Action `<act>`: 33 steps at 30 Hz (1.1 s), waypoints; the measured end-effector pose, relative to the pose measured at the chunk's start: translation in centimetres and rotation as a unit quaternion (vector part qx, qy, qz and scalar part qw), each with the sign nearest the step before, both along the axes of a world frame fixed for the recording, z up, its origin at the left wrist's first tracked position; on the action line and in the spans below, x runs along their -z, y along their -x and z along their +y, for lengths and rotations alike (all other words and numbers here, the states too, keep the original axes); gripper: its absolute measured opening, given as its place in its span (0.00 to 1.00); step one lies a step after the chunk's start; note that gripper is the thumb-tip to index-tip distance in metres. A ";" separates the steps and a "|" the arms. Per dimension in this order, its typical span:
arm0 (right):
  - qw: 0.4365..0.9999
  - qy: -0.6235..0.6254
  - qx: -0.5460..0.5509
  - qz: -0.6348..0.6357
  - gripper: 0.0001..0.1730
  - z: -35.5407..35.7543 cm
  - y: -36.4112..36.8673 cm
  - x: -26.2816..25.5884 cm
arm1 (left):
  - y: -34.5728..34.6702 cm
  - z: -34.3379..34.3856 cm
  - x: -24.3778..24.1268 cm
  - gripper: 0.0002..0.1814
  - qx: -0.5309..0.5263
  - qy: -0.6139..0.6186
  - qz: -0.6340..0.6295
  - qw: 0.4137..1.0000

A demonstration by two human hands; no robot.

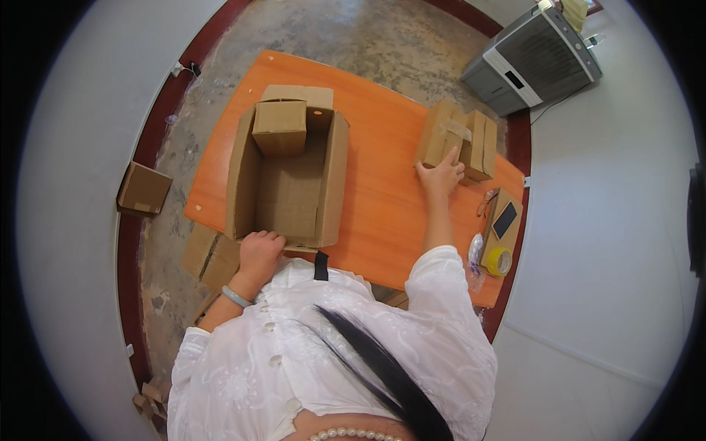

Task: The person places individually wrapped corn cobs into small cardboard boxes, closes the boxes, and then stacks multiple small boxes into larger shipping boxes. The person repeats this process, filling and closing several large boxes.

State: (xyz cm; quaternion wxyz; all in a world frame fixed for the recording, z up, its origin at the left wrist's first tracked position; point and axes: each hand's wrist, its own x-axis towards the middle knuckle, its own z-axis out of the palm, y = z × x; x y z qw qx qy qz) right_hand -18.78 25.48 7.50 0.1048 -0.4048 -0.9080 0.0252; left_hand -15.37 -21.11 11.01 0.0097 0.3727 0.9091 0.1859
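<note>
A large open cardboard carton (287,193) stands on the orange tabletop (380,220) before me. Inside, at its far left corner, sits a smaller cardboard box (280,124). My left hand (263,253) has its fingers curled over the carton's near rim. Over to the right, my right hand (441,175) spans the near end of a closed cardboard box (438,129), thumb at its left corner and index finger along its top. Clear tape crosses that box. Another closed cardboard box (481,144) is close against its right side.
At the table's right edge, a cardboard piece (506,206) carries a smartphone (504,220) and a yellow tape roll (499,261). Eyeglasses (485,203) and crumpled clear plastic (475,251) are beside it. An air cooler (532,60) stands beyond; another box (144,189) is by the left wall.
</note>
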 end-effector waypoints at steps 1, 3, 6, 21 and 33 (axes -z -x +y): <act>1.000 0.008 -0.002 0.003 0.65 -0.9 -0.8 -0.1 | -0.1 0.0 0.0 0.04 0.000 0.000 -0.001 1.000; 1.000 0.013 0.000 0.004 0.66 -2.6 -2.1 -0.1 | -0.1 -0.1 0.1 0.04 0.002 -0.002 -0.001 1.000; 1.000 0.015 0.009 -0.016 0.65 -4.1 -3.0 0.1 | -0.1 -0.2 0.3 0.04 0.006 -0.007 0.004 1.000; 0.928 0.214 -0.199 0.230 0.36 -7.6 -7.2 -10.8 | -0.1 -0.9 1.0 0.02 0.013 -0.004 -0.002 1.000; 0.869 0.301 -0.380 -0.101 0.32 -21.4 -1.6 -21.0 | -0.2 -1.4 2.8 0.01 0.017 0.014 0.007 1.000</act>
